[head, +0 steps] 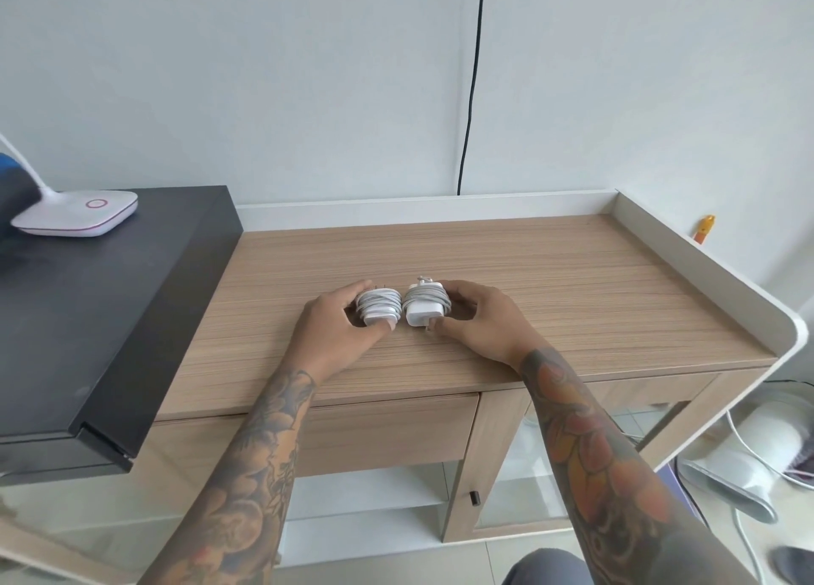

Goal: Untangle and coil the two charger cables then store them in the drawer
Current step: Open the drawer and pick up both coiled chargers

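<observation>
Two white chargers lie side by side in the middle of the wooden tabletop (550, 276), each with its cable wound around the adapter block. My left hand (334, 324) is curled around the left charger (378, 306), thumb at its near end. My right hand (480, 318) grips the right charger (425, 305), fingers behind it and thumb in front. The two bundles almost touch. Below the table's front edge, the wooden drawer (387, 430) is closed, partly hidden by my left forearm.
A black cabinet (97, 316) stands higher at the left with a white lamp base (79, 212) on it. A low white rim (687, 254) edges the table's back and right. A black cable (471, 82) hangs down the wall. A white fan (749, 461) lies on the floor at right.
</observation>
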